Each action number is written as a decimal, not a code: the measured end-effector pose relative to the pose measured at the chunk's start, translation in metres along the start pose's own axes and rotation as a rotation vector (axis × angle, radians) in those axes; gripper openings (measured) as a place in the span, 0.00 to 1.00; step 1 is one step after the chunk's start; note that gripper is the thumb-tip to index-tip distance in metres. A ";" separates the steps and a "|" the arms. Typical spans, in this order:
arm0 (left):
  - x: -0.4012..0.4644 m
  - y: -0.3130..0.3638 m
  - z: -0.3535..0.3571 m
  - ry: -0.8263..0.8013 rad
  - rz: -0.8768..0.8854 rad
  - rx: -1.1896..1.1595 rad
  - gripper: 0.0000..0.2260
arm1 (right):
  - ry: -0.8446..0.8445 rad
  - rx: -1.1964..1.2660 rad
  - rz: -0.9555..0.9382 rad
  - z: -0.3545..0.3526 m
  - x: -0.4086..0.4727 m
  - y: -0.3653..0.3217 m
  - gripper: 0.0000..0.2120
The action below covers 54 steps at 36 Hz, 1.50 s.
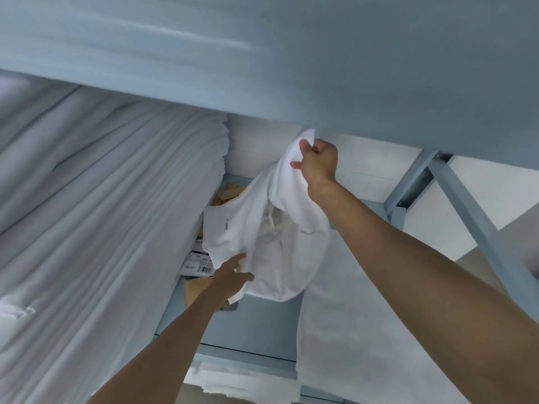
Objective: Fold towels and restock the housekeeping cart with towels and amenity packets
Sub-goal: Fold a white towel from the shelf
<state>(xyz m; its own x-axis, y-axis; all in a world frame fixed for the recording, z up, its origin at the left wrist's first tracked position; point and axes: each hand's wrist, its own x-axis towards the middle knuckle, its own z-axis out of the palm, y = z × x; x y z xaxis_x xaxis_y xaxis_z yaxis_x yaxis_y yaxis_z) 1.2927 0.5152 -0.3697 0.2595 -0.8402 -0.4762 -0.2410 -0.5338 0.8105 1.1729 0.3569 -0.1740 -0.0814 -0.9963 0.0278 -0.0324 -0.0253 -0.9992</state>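
- the right hand (318, 161) is raised under the upper shelf (291, 83); its fingers are curled and they grip the top edge of a white cloth (277, 228).
- the cloth hangs down from this hand like an open bag, with a drawstring (271, 221) visible inside its mouth.
- the left hand (230, 275) is at the lower left edge of the cloth; the fingers are stretched and touch the fabric, and i cannot tell if they pinch it.
- the cloth is in the middle of the scene, above the lower shelf (256, 325), between a tall stack of folded white linen (102, 214) on the left and a flat white towel (364, 316) on the right.
- behind the cloth, beside the stack, lie tan packets (227, 193) and a packet with a barcode label (201, 265).
- a grey-blue frame bar (472, 217) goes diagonally at the right, with a white wall behind it.
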 end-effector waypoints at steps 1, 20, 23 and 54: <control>0.000 0.003 0.000 -0.004 0.016 -0.007 0.34 | -0.008 0.008 0.016 0.000 -0.006 -0.007 0.14; -0.096 0.089 0.096 -0.008 0.269 0.140 0.41 | 0.084 -0.139 0.064 -0.066 -0.090 -0.032 0.01; -0.104 0.093 0.115 0.150 0.279 0.199 0.15 | 0.096 -0.122 0.051 -0.089 -0.095 -0.023 0.07; -0.146 0.208 0.073 0.041 0.493 -0.315 0.14 | 0.051 0.806 0.309 -0.150 -0.111 0.018 0.18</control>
<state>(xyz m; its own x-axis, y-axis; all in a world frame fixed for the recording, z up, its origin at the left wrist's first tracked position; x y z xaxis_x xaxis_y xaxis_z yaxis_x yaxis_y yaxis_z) 1.1364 0.5203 -0.1565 0.2244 -0.9745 -0.0087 -0.0548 -0.0216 0.9983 1.0317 0.4795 -0.1902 -0.0152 -0.9637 -0.2667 0.7135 0.1764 -0.6781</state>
